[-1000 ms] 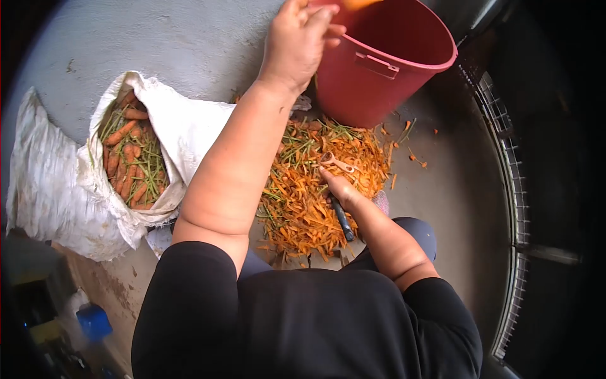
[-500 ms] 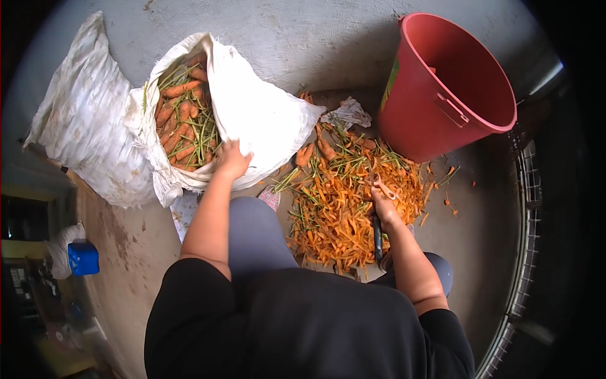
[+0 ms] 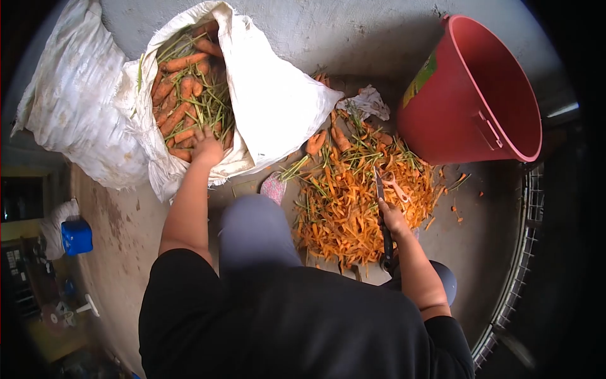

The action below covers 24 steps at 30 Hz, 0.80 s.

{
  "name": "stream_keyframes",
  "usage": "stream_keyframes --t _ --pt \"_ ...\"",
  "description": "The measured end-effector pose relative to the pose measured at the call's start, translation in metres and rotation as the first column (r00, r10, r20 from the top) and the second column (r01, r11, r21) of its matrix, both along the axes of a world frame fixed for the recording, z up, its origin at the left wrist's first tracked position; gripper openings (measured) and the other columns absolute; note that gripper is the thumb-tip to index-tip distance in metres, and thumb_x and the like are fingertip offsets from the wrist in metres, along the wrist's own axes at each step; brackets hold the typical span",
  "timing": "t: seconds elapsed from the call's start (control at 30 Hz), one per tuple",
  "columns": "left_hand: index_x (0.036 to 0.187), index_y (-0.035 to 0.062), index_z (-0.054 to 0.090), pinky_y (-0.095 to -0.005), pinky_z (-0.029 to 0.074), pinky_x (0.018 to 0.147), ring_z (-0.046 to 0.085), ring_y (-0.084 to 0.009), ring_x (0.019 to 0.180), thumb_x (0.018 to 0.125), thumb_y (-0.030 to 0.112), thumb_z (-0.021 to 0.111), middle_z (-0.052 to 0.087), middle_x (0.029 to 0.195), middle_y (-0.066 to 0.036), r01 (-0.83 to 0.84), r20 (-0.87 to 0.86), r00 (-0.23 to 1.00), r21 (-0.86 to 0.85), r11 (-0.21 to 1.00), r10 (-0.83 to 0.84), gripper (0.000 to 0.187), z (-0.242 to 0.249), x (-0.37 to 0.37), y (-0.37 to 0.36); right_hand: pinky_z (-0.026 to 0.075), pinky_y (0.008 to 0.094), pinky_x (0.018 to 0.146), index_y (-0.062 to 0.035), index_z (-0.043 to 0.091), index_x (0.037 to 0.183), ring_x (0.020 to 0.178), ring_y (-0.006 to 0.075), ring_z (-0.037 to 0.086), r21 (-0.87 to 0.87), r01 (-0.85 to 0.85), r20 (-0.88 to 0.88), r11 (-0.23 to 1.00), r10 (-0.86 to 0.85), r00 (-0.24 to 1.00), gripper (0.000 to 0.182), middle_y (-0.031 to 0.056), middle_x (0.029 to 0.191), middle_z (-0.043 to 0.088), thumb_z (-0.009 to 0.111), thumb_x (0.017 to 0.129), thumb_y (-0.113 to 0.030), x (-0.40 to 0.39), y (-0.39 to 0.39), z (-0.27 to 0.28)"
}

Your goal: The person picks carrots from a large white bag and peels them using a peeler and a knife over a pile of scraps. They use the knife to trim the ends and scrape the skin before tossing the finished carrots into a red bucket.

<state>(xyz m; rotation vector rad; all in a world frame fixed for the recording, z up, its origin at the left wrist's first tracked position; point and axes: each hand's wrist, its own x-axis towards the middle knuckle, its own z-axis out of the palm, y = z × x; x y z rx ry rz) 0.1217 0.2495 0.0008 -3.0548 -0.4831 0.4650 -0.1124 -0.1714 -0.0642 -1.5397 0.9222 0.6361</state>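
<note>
My left hand [image 3: 207, 149] reaches into the mouth of a white woven sack [image 3: 278, 95], its fingers stretched out over the unpeeled carrots [image 3: 178, 117] and green stems inside. My right hand [image 3: 392, 218] is closed around a knife [image 3: 386, 239] with a black handle, the blade pointing away from me. A pink peeler [image 3: 396, 188] sticks out from the same hand. Under this hand spreads a heap of orange carrot peelings [image 3: 334, 218] mixed with green stems.
A tall red bucket [image 3: 435, 120] stands tilted in view at the right, by the wall. Loose carrots [image 3: 315, 143] and a crumpled white cloth or bag [image 3: 367, 102] lie behind the heap. Another white sack [image 3: 76, 107] leans at the left. A blue container [image 3: 77, 237] sits farther left.
My left hand has gone from the sack's rim to the carrots inside it. My right hand still holds the knife and peeler over the peelings. The view has shifted slightly.
</note>
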Motion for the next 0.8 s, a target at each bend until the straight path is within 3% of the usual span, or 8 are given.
stream_keyframes --t 0.17,0.3,0.43,0.5,0.57,0.67,0.7,0.8 --pt "0.123 0.0087 0.045 -0.0449 0.027 0.099 0.023 -0.0351 0.127 0.084 0.019 0.045 0.023 0.138 -0.018 0.313 0.275 0.911 0.028 0.949 -0.308 0.040 0.000 -0.028 -0.005 0.036 0.0280 0.040 -0.0033 0.049 0.087 0.042 0.0133 0.042 -0.015 -0.048 0.047 0.999 0.049 0.998 0.039 0.0038 0.056 0.045 0.046 0.087 -0.042 0.003 0.002 -0.002" --pt "0.114 0.0038 0.049 -0.0372 0.039 0.089 0.047 -0.0370 0.107 0.081 0.025 0.051 0.047 0.118 -0.022 0.301 0.239 0.942 -0.290 0.908 -0.236 0.039 -0.001 -0.021 -0.006 0.036 0.0277 0.040 -0.0029 0.049 0.086 0.044 0.0130 0.043 -0.054 -0.076 0.078 0.996 0.080 0.994 0.038 0.0035 0.058 0.046 0.047 0.087 -0.041 0.001 0.007 0.002" --pt "0.120 0.0046 0.042 -0.0399 0.040 0.087 0.051 -0.0373 0.102 0.081 0.030 0.051 0.052 0.109 -0.026 0.236 0.173 0.968 -0.388 0.891 -0.182 0.048 -0.001 -0.006 -0.014 0.037 0.0273 0.042 -0.0025 0.049 0.085 0.046 0.0125 0.044 -0.189 -0.160 0.157 0.969 0.191 0.969 0.038 0.0029 0.060 0.046 0.048 0.087 -0.040 -0.010 -0.003 -0.039" --pt "0.125 0.0063 0.036 -0.0404 0.041 0.086 0.052 -0.0374 0.100 0.081 0.028 0.050 0.053 0.107 -0.027 0.171 0.178 0.977 -0.297 0.940 -0.121 0.052 0.006 -0.004 -0.018 0.043 0.0306 0.061 0.0037 0.048 0.104 0.068 0.0205 0.053 -0.245 -0.249 0.128 0.937 0.286 0.950 0.051 0.0139 0.082 0.055 0.049 0.085 -0.044 -0.013 -0.011 -0.059" --pt "0.131 0.0084 0.025 -0.0411 0.042 0.084 0.054 -0.0368 0.097 0.079 0.026 0.050 0.056 0.101 -0.026 0.010 0.110 0.994 -0.209 0.978 0.014 0.060 0.031 -0.003 -0.035 0.045 0.0343 0.076 0.0078 0.048 0.111 0.088 0.0283 0.058 -0.118 -0.265 -0.001 0.957 0.267 0.964 0.061 0.0215 0.096 0.059 0.050 0.083 -0.046 -0.002 -0.004 -0.006" --pt "0.122 0.0046 0.040 -0.0419 0.042 0.084 0.054 -0.0364 0.095 0.069 0.032 0.060 0.057 0.101 -0.024 0.079 0.377 0.926 -0.241 0.967 0.018 0.063 0.030 0.004 -0.020 0.046 0.0361 0.074 0.0069 0.047 0.113 0.089 0.0295 0.058 -0.372 -0.435 -0.092 0.820 0.434 0.896 0.062 0.0212 0.096 0.059 0.052 0.081 -0.047 -0.009 -0.014 -0.015" --pt "0.117 0.0036 0.046 -0.0427 0.042 0.084 0.051 -0.0387 0.097 0.066 0.033 0.064 0.052 0.105 -0.026 0.140 0.463 0.883 -0.112 0.984 -0.073 0.062 0.031 0.008 -0.015 0.046 0.0373 0.075 0.0058 0.046 0.115 0.089 0.0297 0.058 -0.395 -0.487 -0.147 0.779 0.470 0.870 0.063 0.0206 0.096 0.059 0.053 0.080 -0.047 -0.013 -0.018 -0.021" --pt "0.111 0.0028 0.048 -0.0442 0.040 0.086 0.047 -0.0393 0.100 0.059 0.034 0.066 0.049 0.106 -0.028 0.195 0.538 0.841 -0.204 0.959 -0.057 0.064 0.040 0.009 -0.012 0.046 0.0390 0.080 0.0021 0.044 0.118 0.092 0.0309 0.057 -0.413 -0.582 -0.204 0.701 0.552 0.809 0.064 0.0201 0.099 0.058 0.055 0.079 -0.047 -0.019 -0.025 -0.015"
